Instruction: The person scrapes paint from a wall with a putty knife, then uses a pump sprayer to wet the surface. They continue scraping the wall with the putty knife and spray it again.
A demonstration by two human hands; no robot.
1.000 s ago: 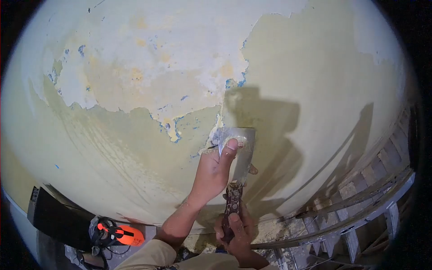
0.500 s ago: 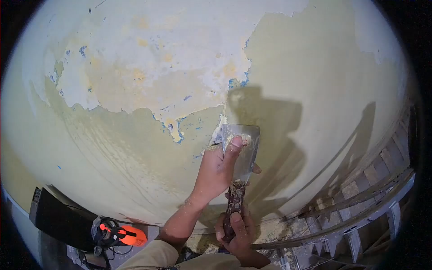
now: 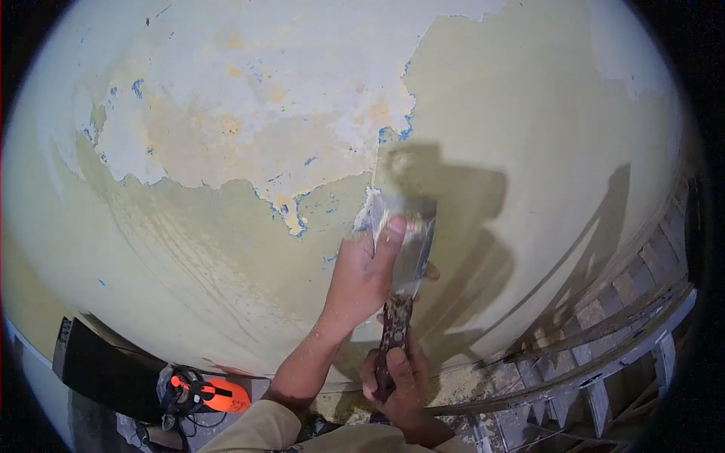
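Note:
A wide metal scraper point(image 3: 411, 260) lies with its blade against the yellowish wall point(image 3: 483, 90), its dark handle pointing down. My left hand point(image 3: 366, 272) grips the blade, thumb on its front face and fingers mostly hidden behind it. Around the handle my right hand point(image 3: 396, 377) is closed, thumb on top. Left of the blade's upper corner is a strip of bare, pale surface. Peeled paint with blue-flecked edges borders a large whitish patch point(image 3: 302, 98) above. Crumbs of paint cling to the left wrist and blade.
An orange and black object point(image 3: 223, 394) with cables sits at the lower left beside a dark panel point(image 3: 106, 370). A wooden ladder-like frame point(image 3: 596, 404) curves along the lower right. Shadows of the arms and head fall on the wall.
Both hands and the scraper have moved slightly up along the wall, the blade's top edge now higher. The grip of each hand looks the same.

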